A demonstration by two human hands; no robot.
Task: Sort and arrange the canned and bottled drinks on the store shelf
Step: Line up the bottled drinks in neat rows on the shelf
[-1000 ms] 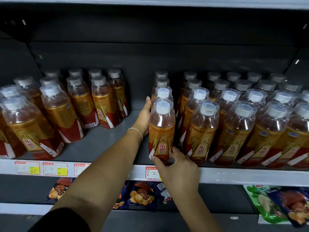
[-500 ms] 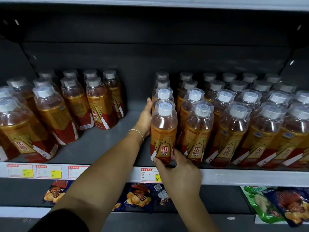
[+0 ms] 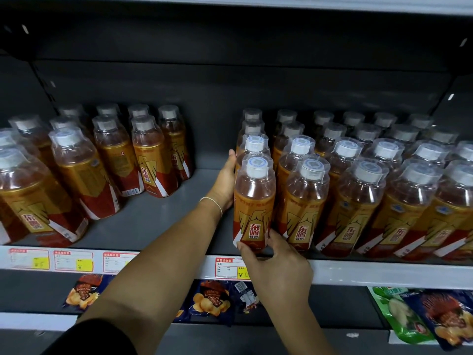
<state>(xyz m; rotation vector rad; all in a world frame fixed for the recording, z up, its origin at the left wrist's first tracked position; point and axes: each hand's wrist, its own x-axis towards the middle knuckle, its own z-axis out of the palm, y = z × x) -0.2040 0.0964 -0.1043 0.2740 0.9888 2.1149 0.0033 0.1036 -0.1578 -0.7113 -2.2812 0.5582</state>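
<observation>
Left on the shelf (image 3: 158,216), a bottle cluster (image 3: 107,162) stands apart. Left hand (image 3: 225,183) reaches in beside the first column of the right block (image 3: 371,196), thumb up, fingers hidden behind the front bottle (image 3: 253,201), grip unclear. Right hand (image 3: 279,265) pinches that bottle's base at the front edge.

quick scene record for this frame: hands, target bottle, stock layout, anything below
left hand: fingers straight, flat against the left side of the right block
right hand: grips the front bottle at its base
front bottle: upright, front-left corner of right block, label outward
left group: apart, bare shelf between
below: snack bags
</observation>
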